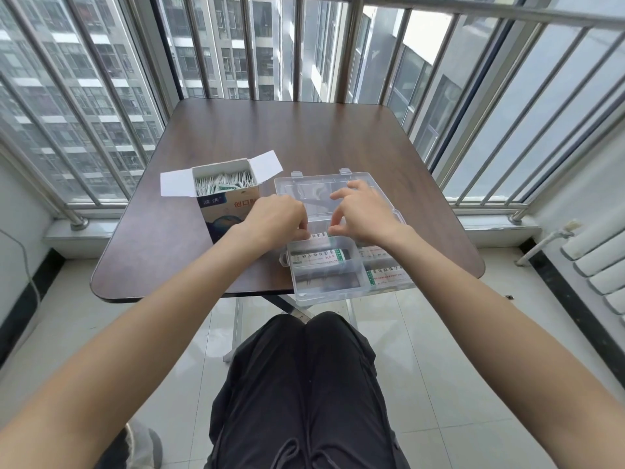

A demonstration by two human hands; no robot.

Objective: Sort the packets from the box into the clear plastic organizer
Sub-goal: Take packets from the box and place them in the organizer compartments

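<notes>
Right now both hands meet over the clear plastic organizer [341, 265], which sits at the near edge of the brown table [209, 252] with its lid [304, 186] laid back. Left hand [275, 216] and right hand [363, 214] each pinch one end of a packet [319, 235] above a far compartment. Just left stands the open box [225, 201], full of packets.

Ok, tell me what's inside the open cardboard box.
The cardboard box is packed with small white packets standing on edge, some with green print. Only their top edges show; how deep the stack goes is hidden by the box walls, and the left hand covers its near right corner.
</notes>
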